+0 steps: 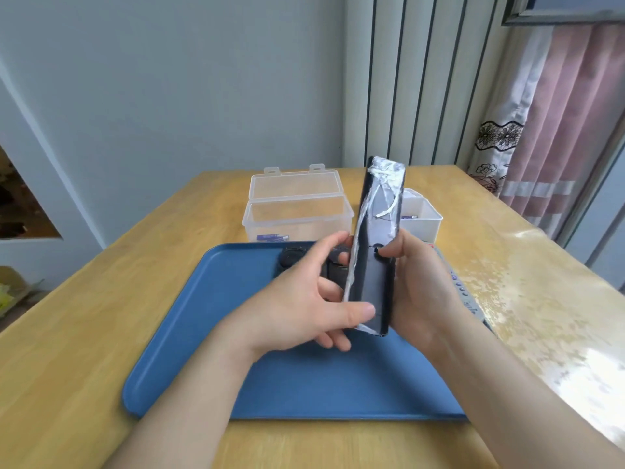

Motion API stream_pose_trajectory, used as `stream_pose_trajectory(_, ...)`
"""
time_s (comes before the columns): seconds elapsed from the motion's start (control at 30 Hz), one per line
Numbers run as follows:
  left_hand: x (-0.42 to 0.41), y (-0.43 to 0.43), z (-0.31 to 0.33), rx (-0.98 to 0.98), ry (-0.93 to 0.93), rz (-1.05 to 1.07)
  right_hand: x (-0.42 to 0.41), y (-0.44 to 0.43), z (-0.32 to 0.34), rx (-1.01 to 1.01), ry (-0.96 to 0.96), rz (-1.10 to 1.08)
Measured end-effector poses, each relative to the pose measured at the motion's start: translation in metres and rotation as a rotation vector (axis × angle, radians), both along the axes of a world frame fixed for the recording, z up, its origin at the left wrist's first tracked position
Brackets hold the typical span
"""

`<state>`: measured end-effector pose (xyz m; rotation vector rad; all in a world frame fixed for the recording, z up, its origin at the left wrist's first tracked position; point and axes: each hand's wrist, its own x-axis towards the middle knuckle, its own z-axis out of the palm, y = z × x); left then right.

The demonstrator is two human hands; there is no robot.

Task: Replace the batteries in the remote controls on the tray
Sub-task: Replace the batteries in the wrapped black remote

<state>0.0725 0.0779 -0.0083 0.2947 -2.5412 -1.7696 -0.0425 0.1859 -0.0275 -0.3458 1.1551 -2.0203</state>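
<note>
My left hand grips the lower part of a dark remote: the thumb lies across its near face close to the bottom end and the fingers curl round behind it. My right hand clasps the other edge, its thumb bent onto the notch at the top of the back cover. Between both hands the remote stands nearly upright, tipped slightly left, raised above the blue tray. Torn whitish plastic film clings to its upper half and left edge.

Behind my left hand a second dark remote lies on the far part of the tray, mostly hidden. A light grey remote shows past my right wrist at the tray's right edge.

Beyond the tray stands a clear plastic box with its lid open and purple batteries inside. Just to its right is a white box holding another battery. Everything rests on a wooden table.
</note>
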Motion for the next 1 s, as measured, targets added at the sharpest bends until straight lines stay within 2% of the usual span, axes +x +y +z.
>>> stream_pose_trajectory(0.23, -0.013, 0.009, -0.013, 0.039, 0.213, 0.104, -0.005, 0.005, 0.005, -0.061, 0.117, -0.048)
stream_pose_trajectory(0.4, -0.014, 0.009, -0.02, -0.158, 0.291, 0.157, -0.004, 0.003, 0.005, 0.02, 0.103, -0.062)
stream_pose_trajectory(0.57, -0.013, 0.01, -0.022, -0.312, 0.344, 0.171, -0.003, 0.004, 0.008, -0.048, 0.015, -0.041)
stream_pose_trajectory(0.83, -0.011, 0.014, -0.023, -0.771, 0.519, 0.123, 0.006, 0.007, 0.017, -0.191, -0.096, -0.095)
stream_pose_trajectory(0.93, -0.014, 0.011, -0.026, -0.784, 0.545, 0.169, 0.007, 0.008, 0.019, -0.203, -0.098, -0.033)
stream_pose_trajectory(1.0, -0.014, 0.011, -0.026, -0.806, 0.535, 0.219, 0.008, 0.007, 0.018, -0.144, -0.053, 0.003)
